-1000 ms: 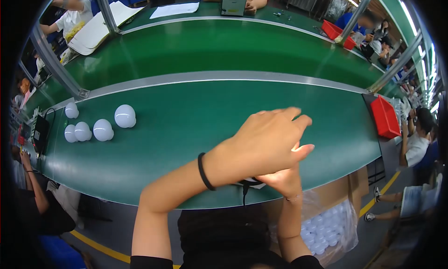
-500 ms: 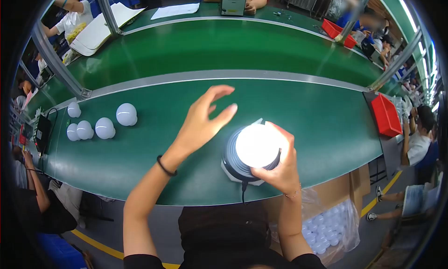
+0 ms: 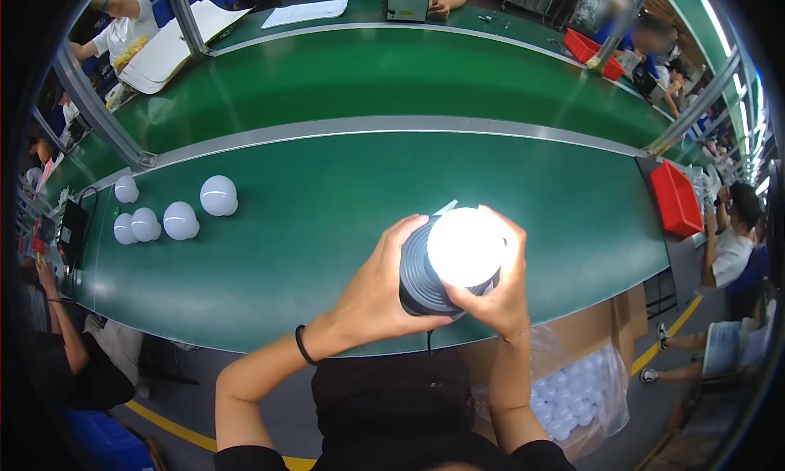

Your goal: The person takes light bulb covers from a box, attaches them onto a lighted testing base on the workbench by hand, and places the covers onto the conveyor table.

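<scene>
A brightly lit white globe bulb [image 3: 464,248] sits at the top of a dark grey ribbed round base [image 3: 421,266], near the front of the green table. My right hand [image 3: 503,287] is closed round the bulb's right side, thumb at its lower edge. From the left, my left hand [image 3: 380,287] wraps round the ribbed base, with fingers at its far side and thumb at its near side. A black cable [image 3: 430,342] runs from the base toward the table's front edge. Glare hides the bulb's surface detail and where it meets the base.
Several unlit white bulbs, one being the large bulb [image 3: 219,195], stand on the left of the table [image 3: 327,193]. A black box [image 3: 74,234] is at the left end, a red bin [image 3: 677,199] at the right. Bagged bulbs [image 3: 564,401] fill a carton below. Co-workers sit around.
My left hand has come down from above the table and closed round the ribbed base. The lit bulb and my right hand have shifted slightly right; the base looks more tilted.
</scene>
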